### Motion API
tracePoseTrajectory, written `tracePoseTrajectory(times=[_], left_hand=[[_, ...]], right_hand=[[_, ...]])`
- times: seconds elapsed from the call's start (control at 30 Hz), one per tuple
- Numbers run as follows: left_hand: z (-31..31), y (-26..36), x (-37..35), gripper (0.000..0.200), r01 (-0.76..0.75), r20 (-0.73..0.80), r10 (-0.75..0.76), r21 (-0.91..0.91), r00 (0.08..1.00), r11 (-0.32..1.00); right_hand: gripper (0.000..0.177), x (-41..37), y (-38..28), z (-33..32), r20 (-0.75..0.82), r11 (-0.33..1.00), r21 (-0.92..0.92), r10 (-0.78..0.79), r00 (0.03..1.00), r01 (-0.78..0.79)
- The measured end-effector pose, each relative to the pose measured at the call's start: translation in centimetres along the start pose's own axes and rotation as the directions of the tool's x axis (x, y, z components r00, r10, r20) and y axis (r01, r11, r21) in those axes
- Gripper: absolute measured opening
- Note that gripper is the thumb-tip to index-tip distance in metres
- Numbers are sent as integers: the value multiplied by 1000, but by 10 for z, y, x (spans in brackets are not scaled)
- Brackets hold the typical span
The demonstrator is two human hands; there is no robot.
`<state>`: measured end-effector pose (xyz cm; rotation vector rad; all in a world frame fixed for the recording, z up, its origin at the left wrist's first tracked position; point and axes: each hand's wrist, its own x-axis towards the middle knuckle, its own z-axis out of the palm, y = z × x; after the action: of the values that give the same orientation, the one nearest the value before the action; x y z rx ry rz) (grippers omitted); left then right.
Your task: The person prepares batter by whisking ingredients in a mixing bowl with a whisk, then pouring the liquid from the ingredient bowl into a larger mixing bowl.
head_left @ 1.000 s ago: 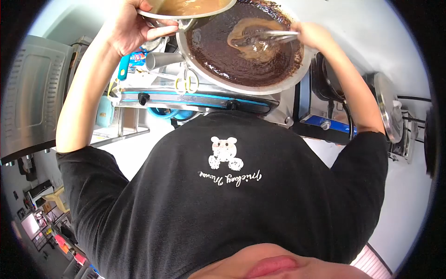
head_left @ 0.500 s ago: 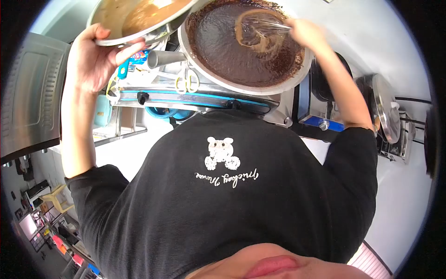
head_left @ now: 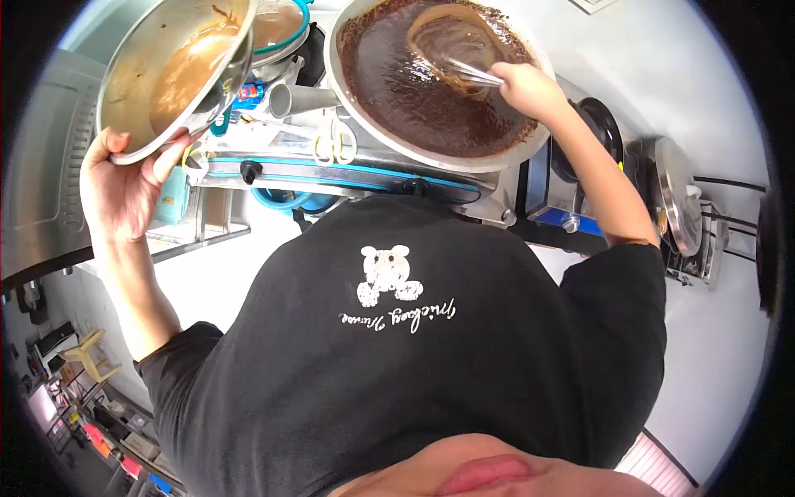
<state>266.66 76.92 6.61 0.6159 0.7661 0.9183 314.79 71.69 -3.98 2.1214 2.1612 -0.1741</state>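
Note:
My left hand (head_left: 120,186) grips the rim of a steel bowl (head_left: 157,74) smeared with tan batter and holds it tilted in the air at the upper left, apart from the big bowl. My right hand (head_left: 526,87) is closed on a wire whisk (head_left: 464,70), whose head is sunk in dark brown batter (head_left: 406,99). That batter fills a large pale mixing bowl (head_left: 431,156) on the counter ahead. A lighter tan swirl shows in the batter around the whisk. My black shirt fills the lower half of the view.
Scissors (head_left: 334,147) and a metal cylinder (head_left: 294,99) lie on the steel counter beside the big bowl. A teal-rimmed bowl (head_left: 281,25) stands behind them. A steel appliance (head_left: 41,182) is at the left; a black burner (head_left: 600,124) and a lidded pan (head_left: 675,195) are at the right.
My left hand has swung the steel bowl left and down, away from the big bowl's rim. My right hand keeps whisking, and the tan swirl has shifted towards the far side.

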Motion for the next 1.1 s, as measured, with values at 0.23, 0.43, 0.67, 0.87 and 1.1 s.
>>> tracePoseTrajectory(times=[0.23, 0.43, 0.67, 0.87, 1.1], left_hand=[[-39, 6, 0, 53, -11, 20, 13, -81, 1000, 997], [-47, 10, 3, 57, 36, 56, -28, -155, 998, 987], [-61, 15, 4, 51, 17, 34, -12, -152, 999, 988], [-66, 20, 8, 50, 41, 64, -32, -135, 997, 990], [-76, 20, 9, 51, 47, 89, -35, -145, 995, 988]], right_hand=[[26, 11, 26, -17, -57, 988, -52, 139, 989, -142], [23, -14, 28, -29, 88, 999, 15, 47, 995, -49], [25, 3, 7, -10, -163, 964, -64, 247, 955, -260], [26, -31, -13, -49, -20, 990, -44, 133, 991, -134], [32, -19, 20, -69, -201, 960, 30, 279, 939, -279]])
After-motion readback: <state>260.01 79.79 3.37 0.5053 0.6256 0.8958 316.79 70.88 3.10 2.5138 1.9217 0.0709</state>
